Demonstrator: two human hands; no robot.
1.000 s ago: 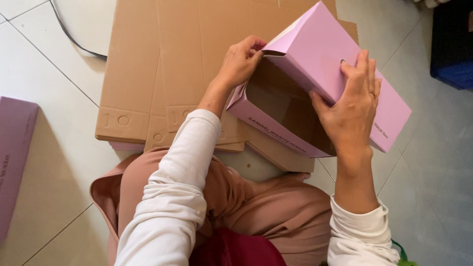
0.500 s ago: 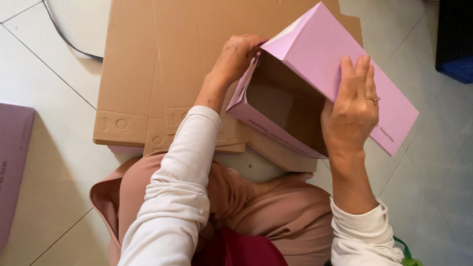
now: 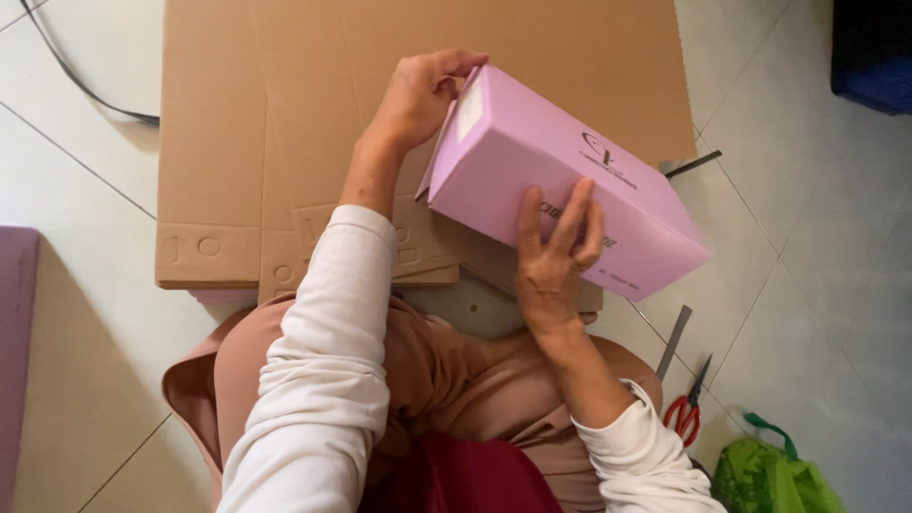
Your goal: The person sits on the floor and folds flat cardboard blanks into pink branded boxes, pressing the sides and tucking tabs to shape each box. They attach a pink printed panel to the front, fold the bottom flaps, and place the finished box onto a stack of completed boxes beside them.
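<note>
A long pink cardboard box (image 3: 560, 171) with dark printing on its side is held tilted over a stack of flat brown cardboard sheets (image 3: 275, 123) on the floor. My left hand (image 3: 423, 95) grips the box's upper-left end, fingers curled over its corner. My right hand (image 3: 559, 252) lies flat on the box's near side with fingers spread. The box now looks closed; its inside is hidden. My legs in peach trousers fill the bottom of the view.
Red-handled scissors (image 3: 686, 410) and a grey metal strip (image 3: 673, 342) lie on the tiled floor at the right. A green bag (image 3: 774, 475) sits at bottom right, a dark blue object (image 3: 874, 57) at top right, a purple flat piece (image 3: 14, 361) at the left edge, a black cable (image 3: 76, 81) top left.
The box was open toward me a second ago; both hands have turned it so a closed pink side faces up. My right hand slid from its far side to its near side.
</note>
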